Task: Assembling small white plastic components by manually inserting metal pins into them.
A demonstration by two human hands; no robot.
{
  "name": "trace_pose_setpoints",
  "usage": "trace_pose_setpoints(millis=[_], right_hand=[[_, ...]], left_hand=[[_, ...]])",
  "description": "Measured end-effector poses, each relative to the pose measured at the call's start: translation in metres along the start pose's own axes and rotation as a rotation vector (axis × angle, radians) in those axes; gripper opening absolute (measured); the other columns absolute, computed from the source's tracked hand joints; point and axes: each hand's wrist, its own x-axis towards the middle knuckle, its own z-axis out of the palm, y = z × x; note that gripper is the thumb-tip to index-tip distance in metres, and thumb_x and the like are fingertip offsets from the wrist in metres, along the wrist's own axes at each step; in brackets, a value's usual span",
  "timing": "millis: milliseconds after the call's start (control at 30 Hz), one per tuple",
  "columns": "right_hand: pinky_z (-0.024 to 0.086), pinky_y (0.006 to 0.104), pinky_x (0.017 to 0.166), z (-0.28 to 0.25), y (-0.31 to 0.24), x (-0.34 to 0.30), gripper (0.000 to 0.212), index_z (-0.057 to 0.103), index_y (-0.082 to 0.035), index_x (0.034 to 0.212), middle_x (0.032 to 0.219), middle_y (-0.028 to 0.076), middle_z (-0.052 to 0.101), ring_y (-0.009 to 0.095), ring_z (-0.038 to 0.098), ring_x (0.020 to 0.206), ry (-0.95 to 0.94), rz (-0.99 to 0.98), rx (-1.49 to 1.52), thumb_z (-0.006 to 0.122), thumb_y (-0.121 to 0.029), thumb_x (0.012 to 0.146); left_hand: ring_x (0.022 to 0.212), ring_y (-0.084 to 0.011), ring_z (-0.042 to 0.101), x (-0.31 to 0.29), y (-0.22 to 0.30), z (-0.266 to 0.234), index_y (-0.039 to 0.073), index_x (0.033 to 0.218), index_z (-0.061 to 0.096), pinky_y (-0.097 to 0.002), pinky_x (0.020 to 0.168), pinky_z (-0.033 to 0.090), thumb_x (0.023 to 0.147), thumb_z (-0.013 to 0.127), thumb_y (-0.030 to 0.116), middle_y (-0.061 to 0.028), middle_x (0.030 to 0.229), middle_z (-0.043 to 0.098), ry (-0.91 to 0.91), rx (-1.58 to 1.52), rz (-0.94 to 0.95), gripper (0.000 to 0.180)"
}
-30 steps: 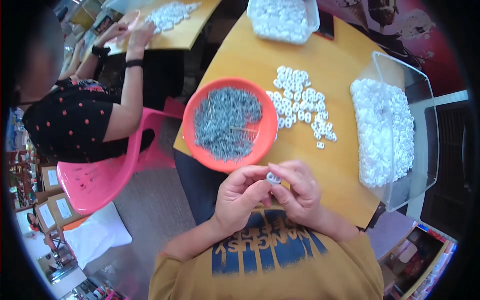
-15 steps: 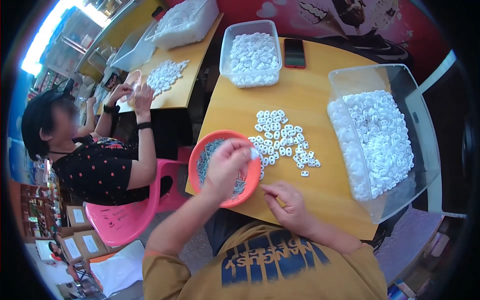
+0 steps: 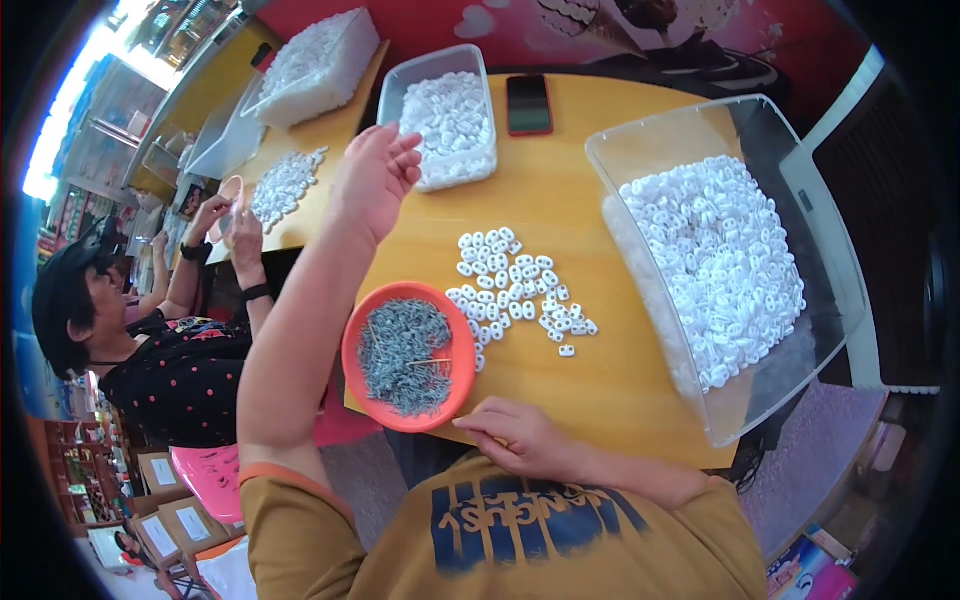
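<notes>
My left hand (image 3: pixel 378 180) is stretched far forward to the near left edge of a clear plastic box (image 3: pixel 488 160) full of white pieces. Its fingers are apart and bent, and I see nothing in them. Close to my body, my right hand (image 3: pixel 525 440) rests at the table edge beside an orange bowl (image 3: pixel 352 375). Its thumb and fingers are pressed together; whatever they hold, if anything, is too small to make out. Small grey screw-like metal pieces (image 3: pixel 400 345) fill the bowl. Loose white two-holed plastic pieces (image 3: pixel 500 275) lie spread right of it.
A large clear bin (image 3: pixel 715 425) of white pieces stands at the right. A phone (image 3: pixel 529 105) lies on the table (image 3: pixel 600 390) beyond the loose pieces. At left, a co-worker (image 3: pixel 170 385) handles things at another table with more white pieces (image 3: pixel 287 188).
My left hand has moved from over the orange bowl, where it held a small white piece, forward to the clear box; the piece no longer shows. My right hand stays by the bowl.
</notes>
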Motion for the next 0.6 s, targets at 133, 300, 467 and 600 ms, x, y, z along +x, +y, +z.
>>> trace_pose_setpoints(millis=[133, 300, 467, 600], right_hand=[[0.046, 0.0345, 0.062, -0.001, -0.002, 0.000, 0.018, 0.058, -0.001, 0.095, 0.079, 0.011, 0.056, 0.026, 0.057, 0.072, -0.060, 0.013, 0.069, 0.057, -0.003, 0.077], [0.046, 0.0352, 0.062, 0.002, 0.000, -0.004, 0.016, 0.060, -0.002, 0.093, 0.078, 0.011, 0.057, 0.027, 0.057, 0.072, -0.180, 0.015, 0.079, 0.057, -0.005, 0.078], [0.046, 0.0363, 0.061, 0.006, 0.005, -0.007, 0.014, 0.060, -0.002, 0.091, 0.077, 0.012, 0.056, 0.028, 0.056, 0.072, -0.182, -0.033, 0.083, 0.058, -0.006, 0.078], [0.046, 0.0365, 0.061, 0.008, 0.006, -0.007, 0.014, 0.060, -0.002, 0.090, 0.077, 0.012, 0.055, 0.029, 0.056, 0.072, -0.201, -0.034, 0.078, 0.057, -0.006, 0.078]], left_hand=[[0.058, -0.0094, 0.050, -0.046, -0.042, 0.010, 0.001, 0.111, 0.048, -0.0207, 0.055, 0.041, 0.083, 0.055, 0.012, -0.0065, 0.084, 0.059, -0.165, 0.367, -0.049, 0.031], [0.061, -0.0050, 0.051, -0.084, -0.089, 0.008, 0.001, 0.100, 0.057, -0.0200, 0.058, 0.043, 0.083, 0.056, 0.011, -0.0020, 0.081, 0.060, -0.443, 0.850, -0.157, 0.019], [0.074, -0.0276, 0.058, -0.088, -0.103, 0.006, 0.005, 0.091, 0.060, -0.0344, 0.064, 0.046, 0.079, 0.058, 0.012, -0.0121, 0.079, 0.057, -0.668, 1.371, 0.365, 0.014], [0.077, -0.0296, 0.057, -0.091, -0.110, 0.002, 0.005, 0.091, 0.060, -0.0371, 0.066, 0.046, 0.079, 0.059, 0.015, -0.0115, 0.083, 0.056, -0.662, 1.509, 0.430, 0.016]])
